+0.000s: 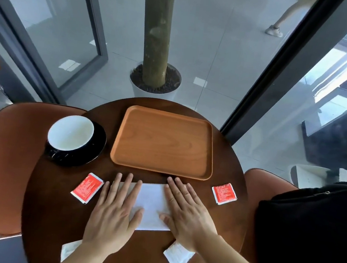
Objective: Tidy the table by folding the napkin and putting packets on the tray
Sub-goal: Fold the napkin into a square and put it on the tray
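Observation:
A white napkin (151, 204) lies flat on the round dark table (53, 204), just in front of the empty wooden tray (163, 141). My left hand (114, 213) presses flat on the napkin's left part and my right hand (185, 214) on its right part, fingers spread. A red packet (87, 187) lies left of the napkin and another red packet (224, 193) right of it. Two white packets sit near the front edge: one (178, 258) beneath my right wrist, one (69, 250) partly hidden by my left forearm.
A cup with a white inside (70, 132) stands on a black saucer (96, 144) left of the tray. Orange chairs (5, 156) flank the table. A black bag (312, 231) rests on the right chair. A potted tree trunk (156, 44) stands beyond the table, by glass walls.

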Motion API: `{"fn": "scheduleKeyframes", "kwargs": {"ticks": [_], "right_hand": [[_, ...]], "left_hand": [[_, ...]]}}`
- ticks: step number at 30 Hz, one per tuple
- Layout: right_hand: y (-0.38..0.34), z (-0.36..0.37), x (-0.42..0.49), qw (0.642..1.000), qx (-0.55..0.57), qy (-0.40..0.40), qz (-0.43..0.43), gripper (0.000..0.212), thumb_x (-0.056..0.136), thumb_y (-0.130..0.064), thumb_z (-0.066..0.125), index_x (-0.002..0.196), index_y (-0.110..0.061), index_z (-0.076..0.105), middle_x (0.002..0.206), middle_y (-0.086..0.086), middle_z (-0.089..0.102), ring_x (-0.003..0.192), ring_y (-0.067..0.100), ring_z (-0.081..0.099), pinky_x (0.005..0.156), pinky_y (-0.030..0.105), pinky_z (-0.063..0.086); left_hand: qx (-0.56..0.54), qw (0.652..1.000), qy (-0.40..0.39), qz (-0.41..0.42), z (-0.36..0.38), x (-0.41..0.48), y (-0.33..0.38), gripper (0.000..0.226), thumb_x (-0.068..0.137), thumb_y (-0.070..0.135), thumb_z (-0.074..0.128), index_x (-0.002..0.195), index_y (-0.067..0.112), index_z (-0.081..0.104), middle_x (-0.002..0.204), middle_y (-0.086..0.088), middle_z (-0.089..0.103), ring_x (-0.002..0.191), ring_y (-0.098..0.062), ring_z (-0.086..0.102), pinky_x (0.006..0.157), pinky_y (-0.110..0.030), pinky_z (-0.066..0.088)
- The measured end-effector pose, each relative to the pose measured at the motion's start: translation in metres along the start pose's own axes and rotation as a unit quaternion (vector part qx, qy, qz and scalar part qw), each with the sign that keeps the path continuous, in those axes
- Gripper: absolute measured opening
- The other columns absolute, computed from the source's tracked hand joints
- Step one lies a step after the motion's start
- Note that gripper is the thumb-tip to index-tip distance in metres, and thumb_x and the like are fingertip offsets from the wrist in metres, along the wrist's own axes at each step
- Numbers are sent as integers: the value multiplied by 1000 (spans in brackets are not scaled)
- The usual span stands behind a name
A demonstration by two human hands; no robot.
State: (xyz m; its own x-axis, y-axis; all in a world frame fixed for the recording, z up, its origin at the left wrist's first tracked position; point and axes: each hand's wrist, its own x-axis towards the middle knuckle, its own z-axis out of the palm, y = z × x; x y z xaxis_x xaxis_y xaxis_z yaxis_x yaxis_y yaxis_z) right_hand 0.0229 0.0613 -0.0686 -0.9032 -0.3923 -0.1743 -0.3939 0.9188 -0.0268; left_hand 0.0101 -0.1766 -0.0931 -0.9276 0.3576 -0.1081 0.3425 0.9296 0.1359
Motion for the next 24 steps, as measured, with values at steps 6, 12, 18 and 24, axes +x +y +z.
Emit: {"fn": "scheduleKeyframes", "kwargs": {"ticks": [6,12,18,24], "right_hand": [[4,8,-6,1000,20,-8,17,71,104,-60,17,160,-17,9,168,0,1,154,17,-6,120,41,1],[-10,-5,-3,992,69,106,12,61,107,-49,21,158,-16,21,168,0,10,154,16,-7,124,37,-2],[-83,-27,33,781,591,146,139,56,101,-49,38,155,-33,32,162,-24,24,148,-9,12,122,24,15],[-94,-12,44,706,670,119,199,57,98,-52,42,153,-41,32,157,-31,28,142,-18,18,120,19,16]], "left_hand": [[6,1000,-7,-8,-4,0,1,69,99,56,28,159,25,14,167,-8,15,155,-28,4,121,-54,19],[23,1000,-5,-9,-12,-3,5,70,100,59,21,159,23,15,166,-11,14,155,-30,3,121,-54,19],[-101,989,61,-91,-30,-13,20,67,92,30,61,148,0,39,154,-24,38,146,-41,31,114,-56,36],[-202,945,87,-243,-42,-27,21,64,79,-2,75,137,-5,51,133,-26,57,123,-47,52,96,-57,45]]}}
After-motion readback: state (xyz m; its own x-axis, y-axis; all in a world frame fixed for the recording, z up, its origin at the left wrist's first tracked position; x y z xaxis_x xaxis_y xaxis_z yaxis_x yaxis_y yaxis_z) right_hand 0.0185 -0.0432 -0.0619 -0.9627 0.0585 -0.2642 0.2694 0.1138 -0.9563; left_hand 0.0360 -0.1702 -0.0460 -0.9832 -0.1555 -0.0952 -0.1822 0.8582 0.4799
